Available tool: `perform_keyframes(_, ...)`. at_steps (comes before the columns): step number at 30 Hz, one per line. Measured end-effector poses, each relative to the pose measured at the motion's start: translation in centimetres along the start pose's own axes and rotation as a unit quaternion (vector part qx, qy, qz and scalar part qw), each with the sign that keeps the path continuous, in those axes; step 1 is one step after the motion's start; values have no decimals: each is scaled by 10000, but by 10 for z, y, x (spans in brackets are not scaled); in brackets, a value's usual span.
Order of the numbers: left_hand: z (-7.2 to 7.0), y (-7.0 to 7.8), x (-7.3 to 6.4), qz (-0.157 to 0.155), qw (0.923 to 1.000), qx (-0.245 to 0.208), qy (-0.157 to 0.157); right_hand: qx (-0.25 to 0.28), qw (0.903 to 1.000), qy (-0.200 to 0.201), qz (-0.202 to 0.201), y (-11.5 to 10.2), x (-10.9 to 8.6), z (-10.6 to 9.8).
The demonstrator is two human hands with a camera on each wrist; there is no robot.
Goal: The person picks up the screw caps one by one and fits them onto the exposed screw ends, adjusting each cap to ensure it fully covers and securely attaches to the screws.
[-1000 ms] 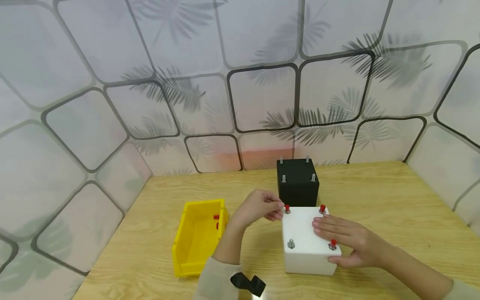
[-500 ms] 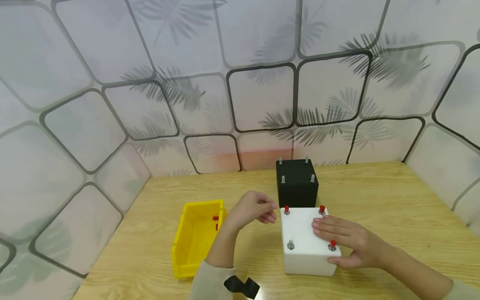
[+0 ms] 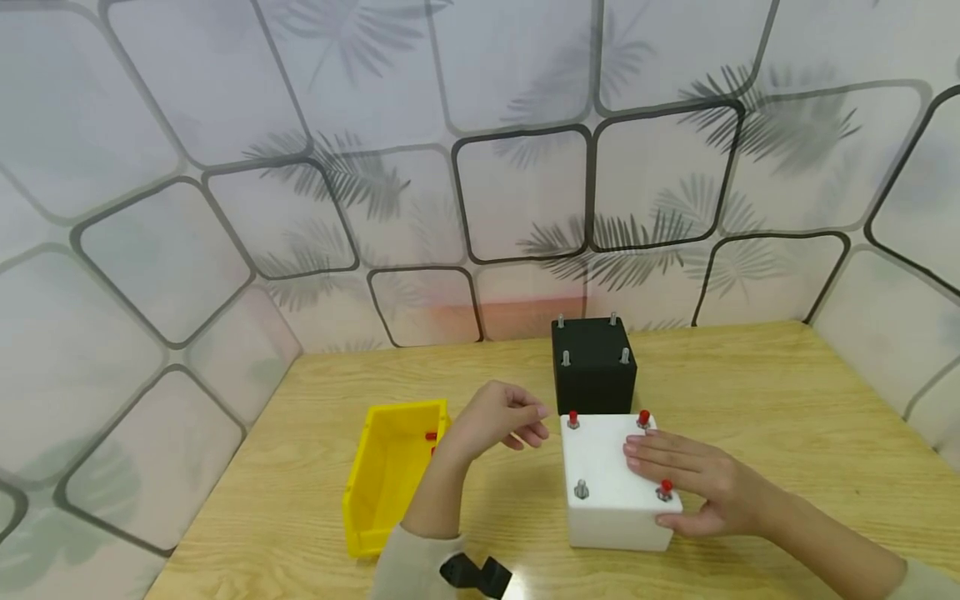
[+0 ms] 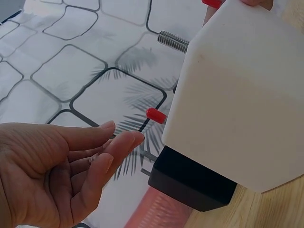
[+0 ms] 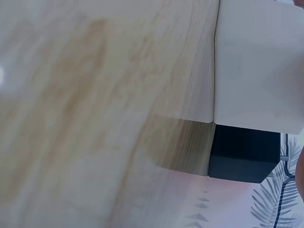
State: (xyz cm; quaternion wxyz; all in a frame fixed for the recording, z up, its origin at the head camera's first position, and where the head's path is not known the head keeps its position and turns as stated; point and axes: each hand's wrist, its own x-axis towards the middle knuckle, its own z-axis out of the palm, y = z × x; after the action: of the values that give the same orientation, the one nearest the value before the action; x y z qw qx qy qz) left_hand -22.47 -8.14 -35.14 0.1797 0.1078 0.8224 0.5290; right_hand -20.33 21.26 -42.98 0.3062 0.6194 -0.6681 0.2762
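A white block [image 3: 607, 467] stands on the wooden table with a metal bolt at each top corner. Red caps [image 3: 573, 418] cover the two far bolts and the near right one; the near left bolt [image 3: 581, 489] shows bare thread. My right hand [image 3: 697, 483] lies on the block's right side, fingers flat over the top and thumb along the near right edge. Just left of the block, my left hand [image 3: 504, 421] hovers with loosely bent fingers and nothing in them. In the left wrist view its fingertips are apart from a red cap [image 4: 156, 115].
Behind the white block stands a black block [image 3: 595, 367] with bare bolts on top. A yellow bin [image 3: 358, 492] sits at the left, partly behind my left forearm, with red caps [image 3: 431, 436] inside. A patterned backdrop [image 3: 525, 192] encloses the table [image 3: 787, 400].
My left hand has drawn away to the left from the far left red cap, which stays on its bolt. The right hand keeps its place on the white block.
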Motion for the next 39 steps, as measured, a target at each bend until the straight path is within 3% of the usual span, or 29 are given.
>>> perform_keyframes(15, -19, -6, -8, -20, 9998, 121, 127, -71, 9999, -90, 48, 3, 1, 1)
perform_keyframes(29, -37, -16, -20, 216, 9994, 51, 278, -86, 10000, -12, -8, 3, 4, 1)
perform_keyframes(39, -52, -21, -29, 99, 9979, -109, 635, -122, 9999, -30, 15, 3, 1, 2)
